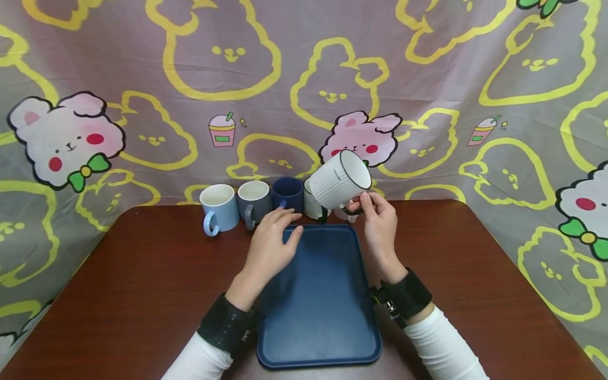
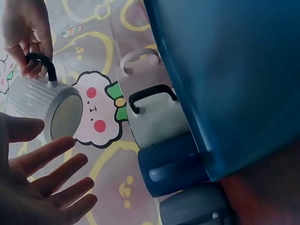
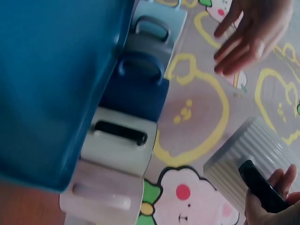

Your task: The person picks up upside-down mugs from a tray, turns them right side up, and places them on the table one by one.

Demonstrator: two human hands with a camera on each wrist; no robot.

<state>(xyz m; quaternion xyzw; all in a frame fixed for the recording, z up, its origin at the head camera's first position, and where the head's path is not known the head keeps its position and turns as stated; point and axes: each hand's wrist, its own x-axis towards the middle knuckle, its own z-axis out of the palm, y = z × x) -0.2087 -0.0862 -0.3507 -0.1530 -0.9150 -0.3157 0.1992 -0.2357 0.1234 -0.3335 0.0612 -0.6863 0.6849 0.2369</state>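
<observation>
Right hand (image 1: 377, 219) pinches the ribbed white mug (image 1: 339, 179) by its black handle, tilted. Left hand (image 1: 273, 240) hovers, fingers spread, over the blue tray (image 1: 323, 316). Level the mug before lowering.

A row of mugs (image 1: 252, 207) lines the surface's (image 1: 475, 295) far edge, touching one another and blocking that side of the blue tray (image 1: 318, 316). The tray's floor lies bare, and both side edges of the surface are open.

- It looks like a staged recording corner, not a real kitchen.
- A cartoon rabbit cloth (image 1: 304, 79) covers the whole background.
- A brown wooden surface (image 1: 475, 274) carries a row of mugs (image 1: 254, 203) and a blue tray (image 1: 318, 306).
</observation>
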